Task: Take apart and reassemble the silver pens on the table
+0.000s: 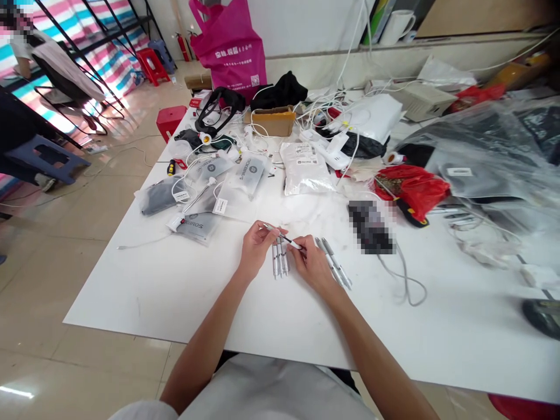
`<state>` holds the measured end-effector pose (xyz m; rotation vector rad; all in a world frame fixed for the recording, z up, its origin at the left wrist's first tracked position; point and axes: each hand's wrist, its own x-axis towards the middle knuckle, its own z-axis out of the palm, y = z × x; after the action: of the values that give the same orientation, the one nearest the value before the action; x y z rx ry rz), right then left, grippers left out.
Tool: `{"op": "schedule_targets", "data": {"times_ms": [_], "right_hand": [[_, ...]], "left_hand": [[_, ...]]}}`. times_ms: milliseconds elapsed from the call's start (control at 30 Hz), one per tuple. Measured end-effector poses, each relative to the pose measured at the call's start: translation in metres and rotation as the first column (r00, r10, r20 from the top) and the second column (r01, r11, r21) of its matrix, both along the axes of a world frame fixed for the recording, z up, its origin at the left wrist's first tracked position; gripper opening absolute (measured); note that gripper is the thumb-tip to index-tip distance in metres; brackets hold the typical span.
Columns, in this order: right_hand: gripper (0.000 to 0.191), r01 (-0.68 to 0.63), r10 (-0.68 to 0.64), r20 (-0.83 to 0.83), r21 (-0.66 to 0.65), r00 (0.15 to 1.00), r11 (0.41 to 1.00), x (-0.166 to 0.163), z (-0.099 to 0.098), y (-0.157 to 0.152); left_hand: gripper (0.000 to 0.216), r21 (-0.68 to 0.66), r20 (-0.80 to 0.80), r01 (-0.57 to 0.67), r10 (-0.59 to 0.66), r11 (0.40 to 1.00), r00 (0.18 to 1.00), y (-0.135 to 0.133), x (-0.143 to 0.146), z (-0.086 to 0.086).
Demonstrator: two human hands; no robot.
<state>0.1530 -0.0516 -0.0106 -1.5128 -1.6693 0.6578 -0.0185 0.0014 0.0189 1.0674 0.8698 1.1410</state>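
Left hand [258, 248] pinches a slim silver-and-black pen-shaped tool [284, 238] in a narrow finger grip; right hand [312, 265] closes narrowly on its other end. Directly beneath, a group of similar tools [279, 259] lies on the white table [175, 303]; a second group [333, 262] lies just right. Grey printed packets [199, 227] lie beyond.

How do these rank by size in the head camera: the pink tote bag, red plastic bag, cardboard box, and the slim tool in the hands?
Magenta fabric tote bag
Crumpled red plastic bag
Brown cardboard box
Slim black-and-white pen-shaped tool
Tote and red bag look close; that order is unsure.
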Motion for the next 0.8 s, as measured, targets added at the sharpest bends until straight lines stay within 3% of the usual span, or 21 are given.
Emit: {"op": "schedule_targets", "data": {"times_ms": [133, 400, 600, 800], "right_hand": [[0.02, -0.006, 0.006, 0.041, -0.014, 0.999, 1.0, 0.0027, 0.0007, -0.0011], [0.03, -0.045, 0.024, 0.136, 0.157, 0.99, 0.987, 0.003, 0.0029, -0.0008], [0.036, -0.065, 0.043, 0.142, 0.157, 0.989, 0.985, 0.0037, 0.0012, 0.0003], [0.025, 0.028, -0.046, 0.124, 0.145, 0.991, 0.989, 0.0026, 0.0017, 0.0]], "left_hand": [[0.03, -0.009, -0.033, 0.008, -0.009, 1.0, 0.999, 0.0022, -0.0021, 0.0015], [0.031, -0.021, 0.045, -0.036, 0.037, 0.999, 0.998, 0.0029, -0.0031, -0.0015], [0.033, -0.028, 0.01, 0.029, -0.028, 0.999, 1.0, 0.003, -0.0014, -0.0034], [0.033, -0.034, 0.065, -0.122, 0.124, 0.992, 0.99, 0.0071, -0.0072, -0.0043]]}}
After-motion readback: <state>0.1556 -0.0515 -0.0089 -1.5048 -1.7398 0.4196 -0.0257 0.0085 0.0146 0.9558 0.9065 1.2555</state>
